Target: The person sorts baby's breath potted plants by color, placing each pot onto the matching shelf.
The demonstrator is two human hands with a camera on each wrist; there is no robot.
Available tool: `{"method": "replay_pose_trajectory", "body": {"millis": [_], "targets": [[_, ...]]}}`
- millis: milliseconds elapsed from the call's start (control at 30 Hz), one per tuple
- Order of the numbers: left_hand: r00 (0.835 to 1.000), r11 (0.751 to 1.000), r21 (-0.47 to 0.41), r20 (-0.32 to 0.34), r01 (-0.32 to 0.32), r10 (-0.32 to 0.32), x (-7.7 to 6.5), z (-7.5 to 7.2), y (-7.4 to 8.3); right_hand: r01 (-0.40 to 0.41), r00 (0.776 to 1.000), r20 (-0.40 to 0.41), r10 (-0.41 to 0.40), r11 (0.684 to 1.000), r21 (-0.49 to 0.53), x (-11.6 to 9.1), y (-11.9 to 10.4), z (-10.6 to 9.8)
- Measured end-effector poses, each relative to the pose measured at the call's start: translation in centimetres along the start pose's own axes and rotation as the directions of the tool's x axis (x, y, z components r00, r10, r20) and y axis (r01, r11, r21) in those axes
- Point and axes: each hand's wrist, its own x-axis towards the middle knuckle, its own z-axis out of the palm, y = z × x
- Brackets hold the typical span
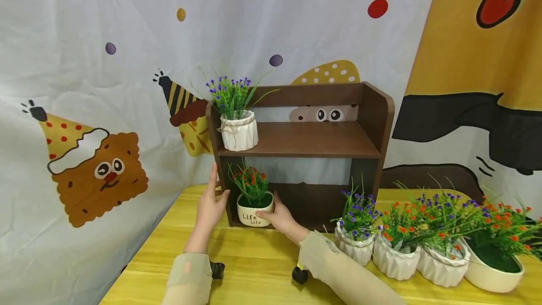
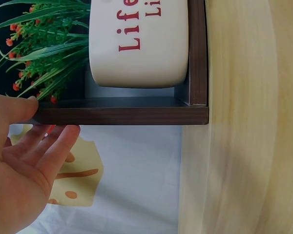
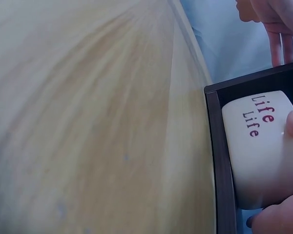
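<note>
A brown two-tier shelf (image 1: 313, 139) stands upright on the table. On its lower tier, at the left end, sits a cream flowerpot (image 1: 247, 212) lettered "Life Life", with green leaves and small red flowers. My right hand (image 1: 282, 215) grips this pot by its right side, thumb on the front face. With thumb and fingers on either side, my left hand (image 2: 24, 156) holds the front edge of the shelf's left side panel (image 2: 122, 116). Above, on the upper tier's left end, is a white ribbed pot (image 1: 240, 132) with purple flowers and a twine bow.
Several potted plants line the table right of the shelf: a white pot with purple flowers (image 1: 354, 248), a white pot with orange flowers (image 1: 397, 261), and a long cream planter (image 1: 493, 274) farthest right. A printed cloth (image 1: 139, 79) hangs behind the wooden table (image 1: 250, 267).
</note>
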Motion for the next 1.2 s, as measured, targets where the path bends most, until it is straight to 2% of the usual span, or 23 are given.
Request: {"method": "replay_pose_trajectory", "body": {"millis": [267,567,667,833,1033,1200], "targets": [[0.999,0.999,-0.01,0.025,0.037,-0.036,-0.2,-0.1,0.1,0.047,0.999,-0.018,-0.047,0.998,-0.039,0.2,-0.3,0.7],[0.999,0.999,-0.015,0.018,0.03,-0.03,-0.1,0.1,0.2,0.034,0.998,-0.041,-0.037,0.998,-0.051,0.8,-0.3,0.9],[0.999,1.0,-0.02,0.023,0.024,-0.023,0.0,0.1,0.2,-0.004,0.999,-0.044,0.002,0.999,-0.047,0.4,-0.4,0.7],[0.999,0.999,-0.017,0.028,0.029,-0.029,-0.1,0.2,0.2,-0.07,0.997,0.013,0.071,0.996,-0.052,-1.7,-0.8,-0.1],[0.999,0.999,-0.016,0.034,0.028,-0.027,-0.2,0.1,0.0,-0.056,0.989,0.134,0.056,0.998,0.002,-6.0,-2.5,-1.6],[0.999,1.0,-0.011,0.03,0.028,-0.028,-0.1,-0.1,0.0,-0.063,0.965,0.257,0.047,0.997,0.055,-9.2,-3.8,-3.6]]}}
